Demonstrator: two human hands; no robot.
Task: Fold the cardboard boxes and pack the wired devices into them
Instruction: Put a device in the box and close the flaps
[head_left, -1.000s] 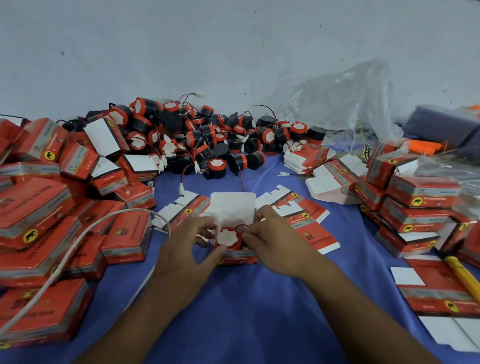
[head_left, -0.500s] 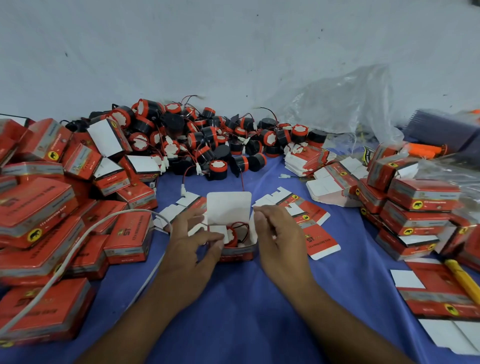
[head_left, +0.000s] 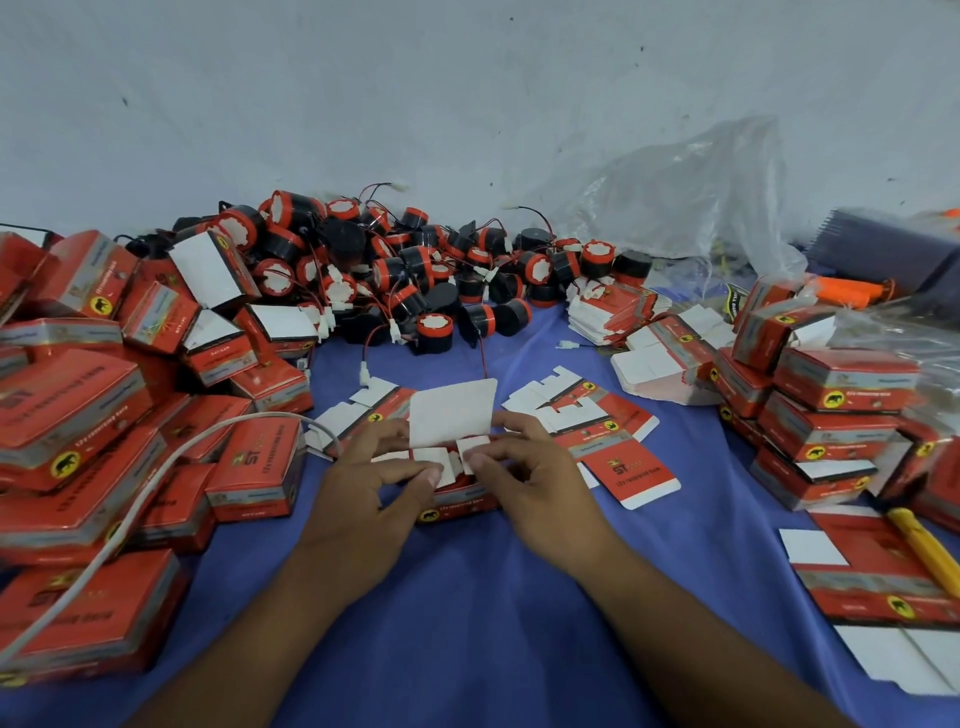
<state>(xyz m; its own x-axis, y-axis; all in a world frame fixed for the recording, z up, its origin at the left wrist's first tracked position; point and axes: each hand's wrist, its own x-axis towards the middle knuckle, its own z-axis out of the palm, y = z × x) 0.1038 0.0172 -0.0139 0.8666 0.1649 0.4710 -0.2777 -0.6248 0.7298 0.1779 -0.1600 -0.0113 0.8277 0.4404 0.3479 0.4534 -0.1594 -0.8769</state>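
step: closing box (head_left: 457, 501), device prob under flaps, not visible | box at 6 o'clock of device pile (head_left: 415, 280) | L hand (head_left: 363, 493) pinches 9 o'clock flap (head_left: 435, 461), R hand (head_left: 535, 483) pinches 3 o'clock one | lid (head_left: 452, 413) upright at 12 | next: prob press flaps flat, fold lid down, tuck tab

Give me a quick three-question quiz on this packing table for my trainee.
1. True or false: the lid flap of the box between the hands is folded shut.
2. The pile of wired devices lies: A) against the back wall, B) at the near table edge, C) inside a red carton?
3. Fill in: the left hand and right hand each hold a small white side ___ of that box.
Key: 1 false; 2 A; 3 flap.
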